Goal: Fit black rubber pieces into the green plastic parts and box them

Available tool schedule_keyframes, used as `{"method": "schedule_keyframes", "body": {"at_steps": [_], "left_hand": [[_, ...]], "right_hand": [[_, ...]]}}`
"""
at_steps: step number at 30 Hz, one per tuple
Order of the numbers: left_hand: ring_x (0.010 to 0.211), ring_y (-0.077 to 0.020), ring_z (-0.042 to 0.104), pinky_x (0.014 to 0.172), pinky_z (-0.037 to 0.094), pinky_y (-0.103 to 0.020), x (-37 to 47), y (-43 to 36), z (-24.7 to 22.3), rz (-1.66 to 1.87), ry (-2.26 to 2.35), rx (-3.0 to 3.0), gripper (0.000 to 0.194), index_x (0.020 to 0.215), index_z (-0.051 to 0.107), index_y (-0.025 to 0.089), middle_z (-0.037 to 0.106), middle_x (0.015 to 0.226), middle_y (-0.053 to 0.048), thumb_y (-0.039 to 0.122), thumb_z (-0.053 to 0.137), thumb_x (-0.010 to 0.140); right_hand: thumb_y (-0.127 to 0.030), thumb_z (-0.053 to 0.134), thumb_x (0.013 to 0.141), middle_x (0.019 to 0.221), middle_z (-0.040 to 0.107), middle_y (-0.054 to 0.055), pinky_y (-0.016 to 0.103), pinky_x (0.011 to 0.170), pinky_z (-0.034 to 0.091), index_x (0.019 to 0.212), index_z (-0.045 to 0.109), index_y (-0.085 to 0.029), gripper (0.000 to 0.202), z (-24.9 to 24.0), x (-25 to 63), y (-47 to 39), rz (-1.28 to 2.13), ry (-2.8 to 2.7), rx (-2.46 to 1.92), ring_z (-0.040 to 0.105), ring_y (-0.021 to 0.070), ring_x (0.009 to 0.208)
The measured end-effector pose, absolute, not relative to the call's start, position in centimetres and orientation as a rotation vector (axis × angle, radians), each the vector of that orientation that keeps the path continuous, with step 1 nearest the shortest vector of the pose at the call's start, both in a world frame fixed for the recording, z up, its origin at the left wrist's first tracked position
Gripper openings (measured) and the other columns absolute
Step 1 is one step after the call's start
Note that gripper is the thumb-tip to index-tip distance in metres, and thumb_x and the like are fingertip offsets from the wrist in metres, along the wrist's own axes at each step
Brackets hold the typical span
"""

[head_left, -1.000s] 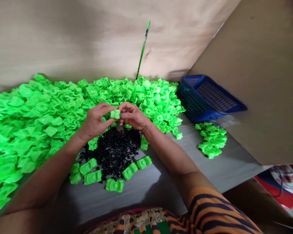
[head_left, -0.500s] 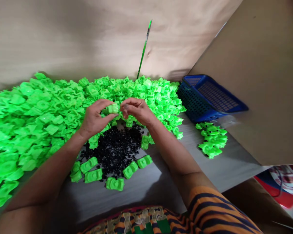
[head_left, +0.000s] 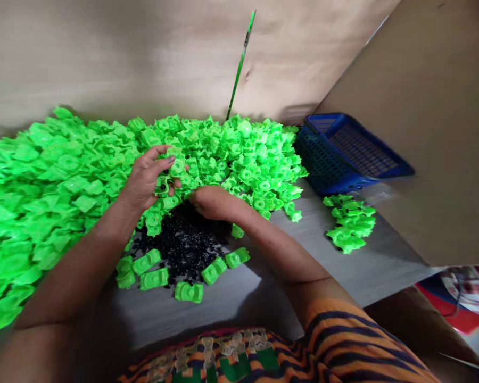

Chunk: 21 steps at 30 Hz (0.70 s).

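My left hand (head_left: 143, 173) is closed around a green plastic toy car body (head_left: 178, 166), raised just in front of the big green heap. Beneath its thumb a second green car piece (head_left: 162, 184) with a black wheel shows, tucked against the palm. My right hand (head_left: 211, 202) reaches down at the far edge of a pile of small black wheel parts (head_left: 183, 244). Its fingers are curled, and their tips are hidden, so what they pinch does not show. Several green car bodies (head_left: 189, 292) lie around the near side of the black pile.
A large heap of green car bodies (head_left: 64, 181) covers the left and back of the table (head_left: 239, 303). To the right stand a blue basket (head_left: 323, 159) and a small group of green cars (head_left: 349, 226). Behind rises a wooden wall (head_left: 143, 58) with a thin green stick (head_left: 239, 69) leaning on it.
My right hand has moved away from the left hand and down to the black pile. My left hand has turned, still holding the green car body. The view has shifted slightly.
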<state>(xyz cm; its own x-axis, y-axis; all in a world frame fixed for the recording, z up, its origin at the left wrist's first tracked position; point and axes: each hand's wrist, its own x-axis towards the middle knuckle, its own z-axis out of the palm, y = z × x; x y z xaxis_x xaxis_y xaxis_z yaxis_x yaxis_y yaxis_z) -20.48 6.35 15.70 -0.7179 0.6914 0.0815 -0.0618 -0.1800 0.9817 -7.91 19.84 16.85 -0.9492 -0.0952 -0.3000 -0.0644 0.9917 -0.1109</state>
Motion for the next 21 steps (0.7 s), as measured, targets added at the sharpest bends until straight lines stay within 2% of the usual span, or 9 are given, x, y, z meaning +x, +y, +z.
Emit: {"method": "schedule_keyframes", "body": {"at_steps": [3, 7, 11, 16, 21], "left_hand": [[0.053, -0.0172, 0.069, 0.037, 0.041, -0.021, -19.8, 6.4, 16.4, 1.896, 1.552, 0.695, 0.043, 0.116, 0.063, 0.02, 0.08, 0.088, -0.004, 0.038, 0.078, 0.08], [0.05, -0.015, 0.065, 0.036, 0.042, -0.022, -19.4, 6.5, 16.3, 1.854, 1.519, 0.697, 0.051, 0.126, 0.068, 0.017, 0.081, 0.092, -0.006, 0.038, 0.08, 0.081], [0.051, -0.015, 0.066, 0.036, 0.044, -0.022, -19.4, 6.6, 16.0, 1.804, 1.503, 0.695, 0.062, 0.131, 0.07, 0.015, 0.082, 0.097, -0.01, 0.04, 0.085, 0.077], [0.052, -0.0155, 0.067, 0.035, 0.044, -0.023, -19.4, 6.8, 15.9, 1.808, 1.519, 0.621, 0.068, 0.13, 0.071, 0.012, 0.082, 0.1, -0.011, 0.033, 0.088, 0.067], [0.056, -0.0174, 0.07, 0.035, 0.043, -0.022, -19.7, 6.8, 15.4, 1.799, 1.547, 0.643, 0.069, 0.136, 0.07, 0.012, 0.081, 0.101, -0.011, 0.028, 0.083, 0.07]], "right_hand": [[-0.007, 0.05, 0.102, 0.129, 0.077, 0.017, 0.031, 0.076, 0.046, 0.131, 0.072, -0.011, 0.037, 15.9, -8.4, 19.2, -0.055, 2.807, -0.082, 0.073, 0.0271, 0.114], [-0.006, 0.049, 0.102, 0.129, 0.077, 0.018, 0.03, 0.082, 0.05, 0.132, 0.072, -0.011, 0.038, 15.2, -8.8, 19.3, -0.08, 2.788, -0.057, 0.074, 0.0278, 0.119], [-0.007, 0.048, 0.103, 0.124, 0.079, 0.019, 0.029, 0.08, 0.049, 0.131, 0.073, -0.011, 0.038, 15.5, -8.8, 19.8, -0.093, 2.774, -0.019, 0.075, 0.0274, 0.117], [-0.012, 0.053, 0.102, 0.123, 0.08, 0.016, 0.029, 0.076, 0.045, 0.125, 0.077, -0.014, 0.034, 16.5, -8.5, 20.2, -0.102, 2.762, -0.078, 0.075, 0.0255, 0.112], [-0.014, 0.057, 0.099, 0.123, 0.079, 0.017, 0.03, 0.068, 0.039, 0.125, 0.078, -0.012, 0.033, 16.8, -8.3, 19.8, -0.041, 2.688, -0.112, 0.074, 0.0257, 0.107]]}}
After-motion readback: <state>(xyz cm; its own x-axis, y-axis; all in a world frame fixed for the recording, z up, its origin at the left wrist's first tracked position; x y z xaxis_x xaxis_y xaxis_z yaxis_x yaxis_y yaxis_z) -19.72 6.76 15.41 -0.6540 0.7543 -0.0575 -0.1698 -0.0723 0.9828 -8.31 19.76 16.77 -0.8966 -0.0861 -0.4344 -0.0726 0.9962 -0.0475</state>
